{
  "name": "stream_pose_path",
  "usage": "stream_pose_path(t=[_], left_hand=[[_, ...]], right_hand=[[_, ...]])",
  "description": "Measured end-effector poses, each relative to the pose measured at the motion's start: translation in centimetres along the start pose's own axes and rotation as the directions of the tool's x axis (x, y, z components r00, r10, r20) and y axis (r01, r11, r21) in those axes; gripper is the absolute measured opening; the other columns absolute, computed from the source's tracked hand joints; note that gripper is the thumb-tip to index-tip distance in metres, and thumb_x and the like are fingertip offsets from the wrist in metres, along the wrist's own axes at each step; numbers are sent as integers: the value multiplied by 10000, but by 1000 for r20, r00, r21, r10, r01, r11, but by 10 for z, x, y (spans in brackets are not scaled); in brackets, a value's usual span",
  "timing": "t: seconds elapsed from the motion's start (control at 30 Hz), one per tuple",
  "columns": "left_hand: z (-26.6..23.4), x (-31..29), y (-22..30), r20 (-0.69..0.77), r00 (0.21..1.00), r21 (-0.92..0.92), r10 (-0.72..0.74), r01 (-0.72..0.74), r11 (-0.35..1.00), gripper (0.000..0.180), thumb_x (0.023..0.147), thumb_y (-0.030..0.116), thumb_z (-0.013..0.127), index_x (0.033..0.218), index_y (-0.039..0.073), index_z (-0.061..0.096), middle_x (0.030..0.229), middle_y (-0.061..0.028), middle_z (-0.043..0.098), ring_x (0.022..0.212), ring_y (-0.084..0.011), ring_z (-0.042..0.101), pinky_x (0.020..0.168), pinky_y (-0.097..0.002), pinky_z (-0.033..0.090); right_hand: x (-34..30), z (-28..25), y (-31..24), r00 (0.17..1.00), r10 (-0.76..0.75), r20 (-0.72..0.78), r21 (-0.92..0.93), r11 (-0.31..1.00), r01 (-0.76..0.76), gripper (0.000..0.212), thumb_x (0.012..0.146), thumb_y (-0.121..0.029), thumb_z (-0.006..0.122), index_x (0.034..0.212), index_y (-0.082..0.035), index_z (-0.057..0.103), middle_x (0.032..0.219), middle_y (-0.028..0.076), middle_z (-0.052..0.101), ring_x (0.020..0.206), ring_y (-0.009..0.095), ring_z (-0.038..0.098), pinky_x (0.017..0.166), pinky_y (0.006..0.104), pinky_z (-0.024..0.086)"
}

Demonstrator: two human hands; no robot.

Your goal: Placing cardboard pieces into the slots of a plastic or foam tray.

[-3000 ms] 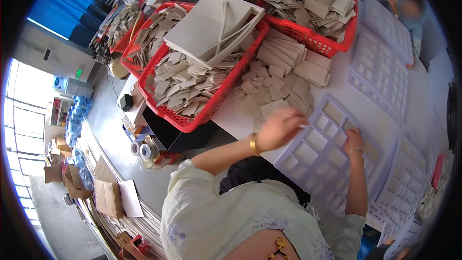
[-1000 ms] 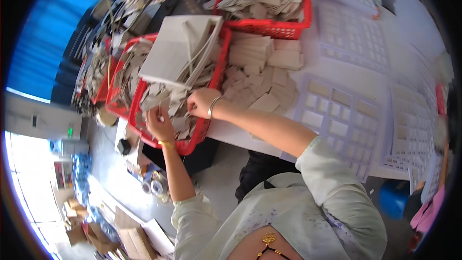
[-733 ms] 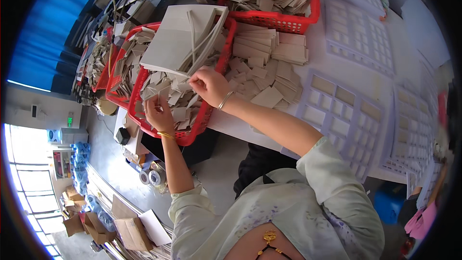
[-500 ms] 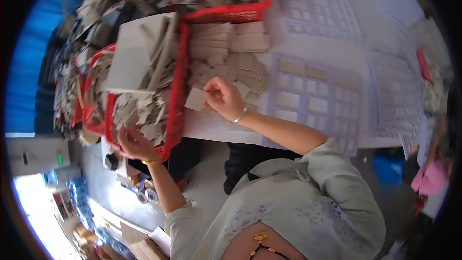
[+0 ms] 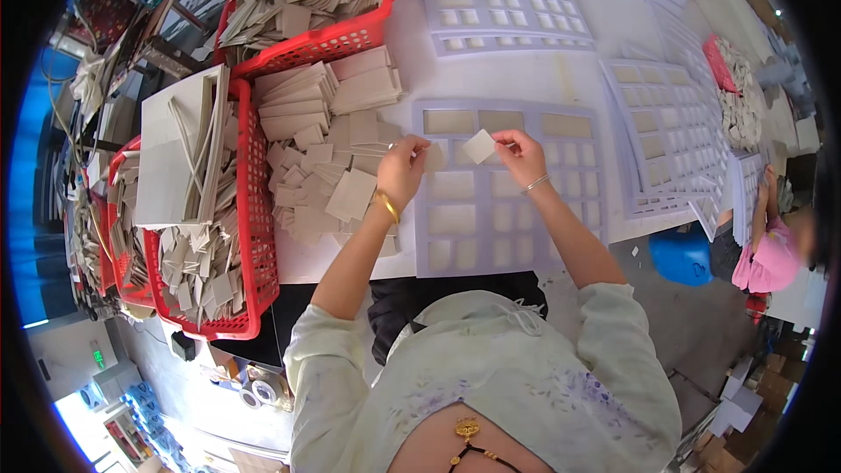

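Observation:
Above the pale lavender grid frame [image 5: 467, 151], my right hand [image 5: 523, 158] pinches a small square of greyish-white cardboard [image 5: 478, 146] by its corner. To its left, my left hand [image 5: 403, 170] is also closed, with a similar cardboard piece [image 5: 434, 158] at its fingertips, partly hidden by the fingers. The frame lies flat on the white table, divided into rectangular cells of several sizes. Just left of it, a heap of loose cardboard pieces [image 5: 302, 180] spreads out, with neat stacks of larger rectangles [image 5: 363, 88] behind.
A red plastic basket [image 5: 256, 219] full of cardboard scraps stands at the left, large grey boards [image 5: 180, 153] lying on top. Another red basket [image 5: 324, 45] is behind it. More grid frames [image 5: 504, 0] lie farther back and at the right [image 5: 653, 123]. A person in pink [image 5: 771, 258] is at far right.
My left hand has come from the red basket over to the frame with a cardboard piece. My right hand has moved right with its square, and the whole view has swung rightward.

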State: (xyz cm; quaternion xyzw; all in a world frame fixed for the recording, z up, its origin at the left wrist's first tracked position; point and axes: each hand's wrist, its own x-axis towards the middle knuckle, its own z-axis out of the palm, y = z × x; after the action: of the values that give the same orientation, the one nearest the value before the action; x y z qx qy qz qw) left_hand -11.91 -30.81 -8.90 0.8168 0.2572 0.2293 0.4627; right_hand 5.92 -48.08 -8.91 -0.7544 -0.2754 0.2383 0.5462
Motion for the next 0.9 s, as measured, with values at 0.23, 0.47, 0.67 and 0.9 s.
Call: stream_pose_path(t=[0.23,0.47,0.67,0.9], left_hand=[[14,38,-14,135,990,256,-49,13,967,93,797,63,597,888,65,611,848,-119,652,759,-304,627,668,-384,499],[18,48,-11,198,977,374,-74,-6,927,76,806,93,574,868,74,615,867,-123,644,829,-330,610,713,-419,487],[20,45,-11,246,969,409,-7,-97,908,83,802,97,576,871,89,620,945,-107,623,822,-327,612,700,-427,494],[7,18,9,218,973,534,71,-179,826,167,818,59,542,955,130,606,954,-99,606,781,-320,623,633,-441,501]], right_hand=[[25,9,5,990,-27,140,-264,962,64,126,823,-111,635,934,-97,692,807,36,689,634,120,609,603,264,487],[35,18,13,981,-10,194,-281,957,65,132,838,-118,605,937,-106,690,821,53,689,667,158,630,632,286,496],[40,26,13,958,-92,273,-439,874,209,83,797,-101,620,862,-103,671,807,62,664,730,241,633,657,359,498],[26,41,-7,893,-339,295,-638,626,448,55,725,-85,645,757,-128,635,845,59,571,825,247,600,678,402,475]])
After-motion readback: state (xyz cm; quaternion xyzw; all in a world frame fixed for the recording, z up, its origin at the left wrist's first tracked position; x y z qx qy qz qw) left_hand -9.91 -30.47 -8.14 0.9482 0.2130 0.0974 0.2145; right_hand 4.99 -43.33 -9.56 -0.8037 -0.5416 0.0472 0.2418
